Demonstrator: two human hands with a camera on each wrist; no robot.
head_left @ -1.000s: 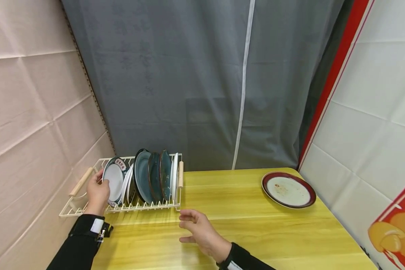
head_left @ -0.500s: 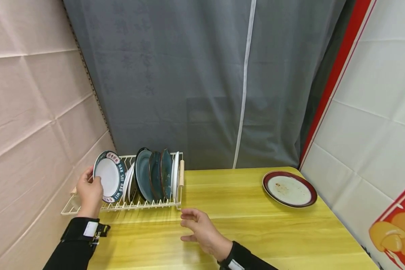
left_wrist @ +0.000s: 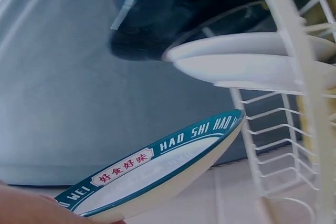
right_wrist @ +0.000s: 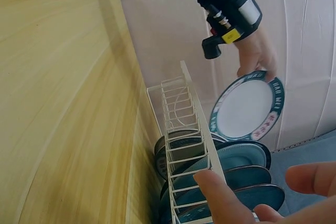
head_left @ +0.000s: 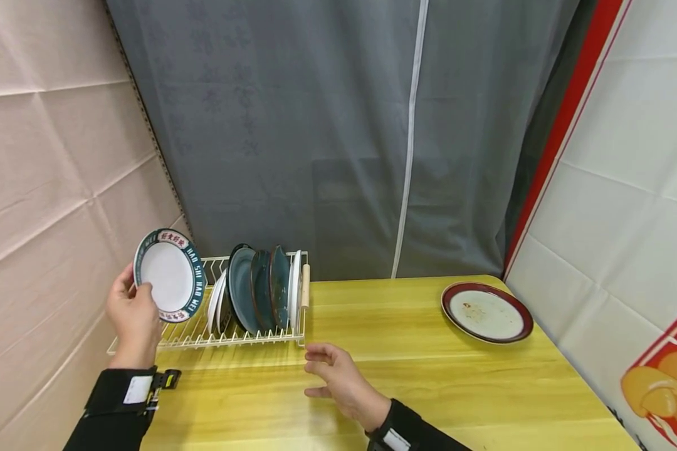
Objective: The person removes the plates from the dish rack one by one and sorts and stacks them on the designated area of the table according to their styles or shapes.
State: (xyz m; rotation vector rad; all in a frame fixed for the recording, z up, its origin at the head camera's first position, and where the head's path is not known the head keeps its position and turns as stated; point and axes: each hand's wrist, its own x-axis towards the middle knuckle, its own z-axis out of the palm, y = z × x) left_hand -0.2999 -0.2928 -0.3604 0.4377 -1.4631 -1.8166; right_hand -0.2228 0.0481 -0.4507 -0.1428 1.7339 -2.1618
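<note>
My left hand (head_left: 133, 316) pinches the left edge of a white plate (head_left: 169, 275) with a teal lettered rim, thumb on its face. The plate is tilted upright, above the left part of a cream wire dish rack (head_left: 231, 340). In the left wrist view the same plate (left_wrist: 157, 174) appears apart from the rack's wires. Several plates stand on edge in the rack: white plates (head_left: 215, 304) on the left, blue-green plates (head_left: 242, 291) in the middle, a white one at the right end. My right hand (head_left: 344, 383) hovers over the table in front of the rack, fingers spread, holding nothing.
A white plate with a dark red rim (head_left: 487, 312) and brownish stains lies flat at the right of the yellow wood-grain table (head_left: 406, 357). A grey curtain (head_left: 344, 156) hangs behind the table. Pale cloth walls close in both sides.
My left hand has lifted the teal-rimmed plate out of the rack, up and to the left, turning its face toward the head camera. The right hand stays nearly still.
</note>
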